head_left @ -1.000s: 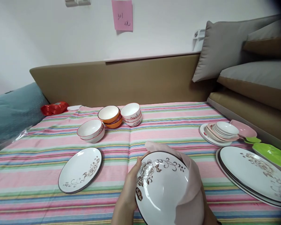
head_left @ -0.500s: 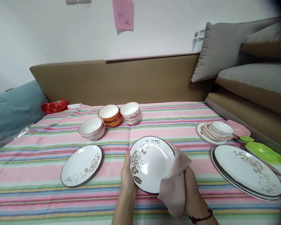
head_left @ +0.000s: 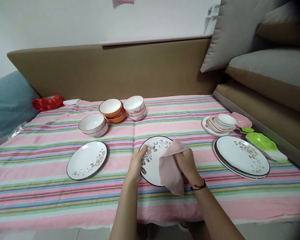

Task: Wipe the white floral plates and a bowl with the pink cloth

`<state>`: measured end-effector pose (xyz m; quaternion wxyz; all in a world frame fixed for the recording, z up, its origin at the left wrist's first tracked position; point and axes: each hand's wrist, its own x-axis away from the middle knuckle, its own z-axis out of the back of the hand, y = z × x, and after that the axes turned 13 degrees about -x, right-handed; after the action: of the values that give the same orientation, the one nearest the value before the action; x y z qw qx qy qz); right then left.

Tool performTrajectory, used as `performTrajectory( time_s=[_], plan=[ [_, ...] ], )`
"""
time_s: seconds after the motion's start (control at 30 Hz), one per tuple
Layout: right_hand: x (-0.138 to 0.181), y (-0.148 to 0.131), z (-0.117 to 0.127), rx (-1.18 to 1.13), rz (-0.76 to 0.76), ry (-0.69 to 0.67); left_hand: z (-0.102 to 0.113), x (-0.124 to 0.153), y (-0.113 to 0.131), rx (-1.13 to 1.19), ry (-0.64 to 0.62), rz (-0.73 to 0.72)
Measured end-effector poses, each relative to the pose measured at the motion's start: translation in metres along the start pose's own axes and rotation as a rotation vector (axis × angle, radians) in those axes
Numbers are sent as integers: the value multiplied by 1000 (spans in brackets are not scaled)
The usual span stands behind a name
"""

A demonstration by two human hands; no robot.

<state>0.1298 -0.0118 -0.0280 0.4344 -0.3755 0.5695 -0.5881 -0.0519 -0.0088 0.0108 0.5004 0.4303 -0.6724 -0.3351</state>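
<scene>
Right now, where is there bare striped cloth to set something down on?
Behind the held plate, between the rear bowls and small dishes; also in front of the leftmost plate. Crowded: the right, with large plates beside the green dish.

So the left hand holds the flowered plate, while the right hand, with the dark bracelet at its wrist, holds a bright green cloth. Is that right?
Not quite: the cloth is a dull pale pink, not bright green, as the head view shows. The left hand does hold the flowered plate, and the right hand, with the dark bracelet, holds the cloth.
</scene>
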Motion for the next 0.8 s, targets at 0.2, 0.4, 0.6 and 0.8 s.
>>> performTrajectory(
  time_s=[0.2,0.4,0.6,0.8],
  plan=[
    [2,-1,1,86,79,-11,3,-6,-6,56,-10,6],
    [4,-8,2,-41,114,-40,0,-3,-5,137,-25,20],
    [9,-15,-6,-334,-58,-29,-11,-6,-7,311,90,-46],
    [18,-23,-13,-775,-402,-104,-11,-8,-3,283,33,41]
  ],
)
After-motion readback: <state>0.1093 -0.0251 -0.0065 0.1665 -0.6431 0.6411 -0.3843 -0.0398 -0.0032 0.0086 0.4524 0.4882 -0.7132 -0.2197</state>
